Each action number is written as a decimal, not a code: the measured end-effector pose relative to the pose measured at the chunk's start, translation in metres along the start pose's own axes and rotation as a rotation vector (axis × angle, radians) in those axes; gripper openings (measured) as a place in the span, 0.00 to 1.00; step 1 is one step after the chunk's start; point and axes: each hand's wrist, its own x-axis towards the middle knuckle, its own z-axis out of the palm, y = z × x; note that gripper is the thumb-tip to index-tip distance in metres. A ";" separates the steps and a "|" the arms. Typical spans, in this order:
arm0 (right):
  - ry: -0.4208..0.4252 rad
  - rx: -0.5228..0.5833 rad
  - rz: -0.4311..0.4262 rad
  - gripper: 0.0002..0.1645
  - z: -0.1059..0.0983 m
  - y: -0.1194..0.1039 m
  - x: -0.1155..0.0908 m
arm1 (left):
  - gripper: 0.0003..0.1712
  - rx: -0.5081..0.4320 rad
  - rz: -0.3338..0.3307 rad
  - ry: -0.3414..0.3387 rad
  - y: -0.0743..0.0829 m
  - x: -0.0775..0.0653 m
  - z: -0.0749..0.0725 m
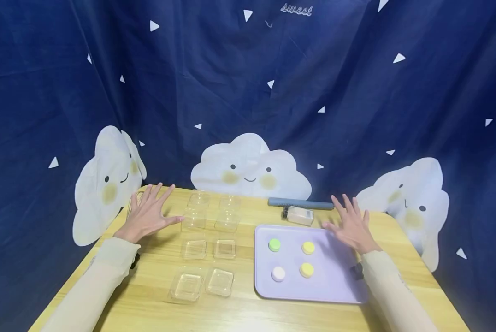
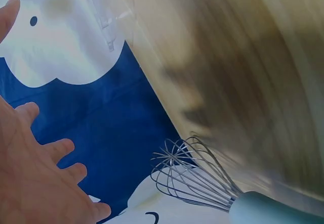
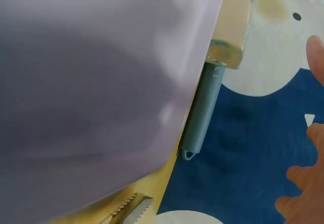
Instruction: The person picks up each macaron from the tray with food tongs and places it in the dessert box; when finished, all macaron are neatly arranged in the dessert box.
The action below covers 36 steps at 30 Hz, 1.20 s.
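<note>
My left hand (image 1: 146,219), fingers spread and holding nothing, hovers at the table's left side beside several clear plastic boxes (image 1: 194,221). Beneath it, a whisk with thin metal wires and a pale teal handle (image 2: 273,209) lies by the table edge. Over the back right of the lilac tray (image 1: 331,288) is my right hand (image 1: 351,228), also spread with nothing in it. On the tray sit a green round piece (image 1: 274,245), a white one (image 1: 278,274) and two yellow ones (image 1: 307,270).
Behind the tray lie a glass jar (image 1: 300,216) with a dark lid and a long blue-grey tool (image 1: 299,203). A serrated-edged tool (image 3: 137,211) shows beside the tray in the right wrist view. A dark blue curtain (image 1: 231,92) with clouds hangs behind the table.
</note>
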 end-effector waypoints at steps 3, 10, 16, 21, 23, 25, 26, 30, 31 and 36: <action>-0.003 0.013 0.014 0.57 -0.001 0.002 -0.001 | 0.64 -0.007 0.000 0.005 -0.001 -0.002 0.002; -0.015 0.057 0.047 0.57 -0.007 0.005 -0.006 | 0.65 -0.015 0.013 0.013 -0.001 -0.005 0.000; -0.023 0.099 0.078 0.59 -0.011 0.010 -0.011 | 0.67 -0.027 0.010 0.001 -0.002 -0.007 0.000; -0.006 0.114 0.082 0.60 -0.012 0.016 -0.015 | 0.69 -0.052 0.022 0.008 -0.001 -0.008 0.001; -0.003 0.129 0.090 0.60 -0.012 0.017 -0.017 | 0.71 -0.071 0.035 0.024 -0.002 -0.009 0.002; -0.005 0.146 0.099 0.60 -0.013 0.018 -0.019 | 0.73 -0.099 0.042 0.034 -0.003 -0.011 0.004; -0.004 0.153 0.101 0.60 -0.013 0.018 -0.020 | 0.74 -0.113 0.043 0.036 -0.004 -0.012 0.004; 0.013 0.177 0.094 0.60 -0.015 0.022 -0.026 | 0.75 -0.181 0.032 0.015 -0.005 -0.014 0.005; 0.017 0.189 0.091 0.59 -0.016 0.023 -0.027 | 0.76 -0.197 0.026 0.007 -0.005 -0.015 0.005; 0.025 0.247 0.103 0.58 -0.016 0.029 -0.036 | 0.77 -0.276 -0.014 -0.030 -0.004 -0.019 0.004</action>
